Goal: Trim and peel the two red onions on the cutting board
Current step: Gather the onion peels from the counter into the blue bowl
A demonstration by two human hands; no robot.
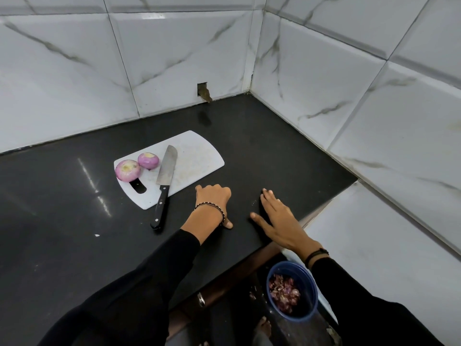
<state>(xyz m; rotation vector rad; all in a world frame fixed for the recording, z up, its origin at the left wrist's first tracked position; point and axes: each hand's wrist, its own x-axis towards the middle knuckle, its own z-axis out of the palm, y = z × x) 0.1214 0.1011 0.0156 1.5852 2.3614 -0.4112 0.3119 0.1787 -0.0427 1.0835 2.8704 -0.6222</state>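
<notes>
Two peeled red onions lie on the left part of the white cutting board point(197, 158), the nearer onion point(127, 170) touching the farther onion point(148, 160). Both show pale cut ends facing up. A black-handled knife point(163, 188) lies beside them, its blade on the board and its handle out over the black counter. My left hand point(214, 199) rests on the counter just right of the board, fingers bent down, holding nothing. My right hand point(277, 218) lies flat on the counter near its front edge, fingers straight.
The black counter point(62, 208) runs into a tiled wall corner at the back right. Below the counter's edge stands a blue bin point(311, 290) holding purple onion skins. A small hole in the wall tile point(202, 89) sits behind the board.
</notes>
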